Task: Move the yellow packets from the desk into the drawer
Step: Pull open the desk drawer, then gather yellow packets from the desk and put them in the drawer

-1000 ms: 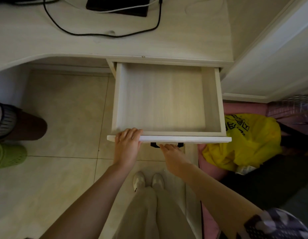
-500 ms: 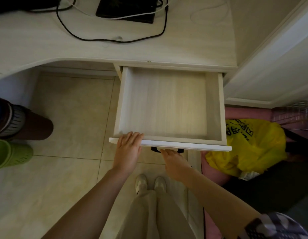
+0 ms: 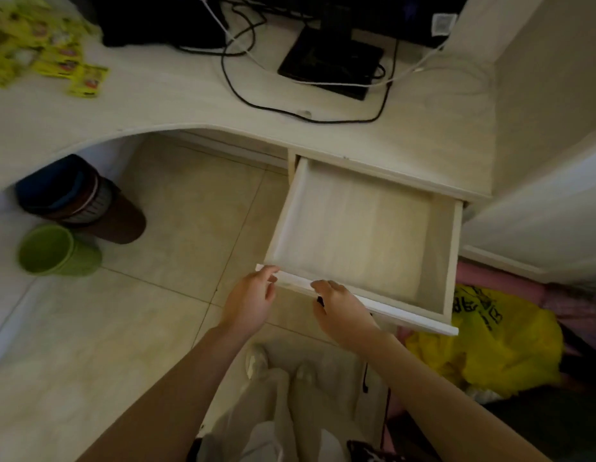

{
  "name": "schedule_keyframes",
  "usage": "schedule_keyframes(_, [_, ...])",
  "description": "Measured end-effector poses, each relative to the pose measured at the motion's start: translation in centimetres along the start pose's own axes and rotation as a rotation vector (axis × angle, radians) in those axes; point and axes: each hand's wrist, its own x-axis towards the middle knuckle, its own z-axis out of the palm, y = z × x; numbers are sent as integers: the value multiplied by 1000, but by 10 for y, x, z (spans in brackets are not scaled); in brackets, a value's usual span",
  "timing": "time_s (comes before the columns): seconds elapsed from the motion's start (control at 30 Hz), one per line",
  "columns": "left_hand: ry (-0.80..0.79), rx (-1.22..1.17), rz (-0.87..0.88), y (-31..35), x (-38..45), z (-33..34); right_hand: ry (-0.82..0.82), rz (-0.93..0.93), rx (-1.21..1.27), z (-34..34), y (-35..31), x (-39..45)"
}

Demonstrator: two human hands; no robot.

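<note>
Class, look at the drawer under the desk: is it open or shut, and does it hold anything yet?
Open and empty. The drawer is pulled out from under the desk, and only its bare wooden bottom shows.

Dim, warm indoor light; I see soft motion blur throughout, wide-angle bending of the tabletop (image 3: 176,105) edge, and deep shadow over my lower-right corner.
</note>
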Motion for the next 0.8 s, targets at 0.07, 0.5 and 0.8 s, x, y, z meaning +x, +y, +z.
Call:
schedule_keyframes(0.07, [67,-13,-44,-7,-10,-17,15,-40,-24,-8,-22,8])
schedule_keyframes(0.5, [386,75,-364,-130,-32,-159,-8,-233,-166,-14,-189,103])
schedule_keyframes(0.8, [446,120,-456,-241,-7,-244,-18,-240,-211,-8,-300,191])
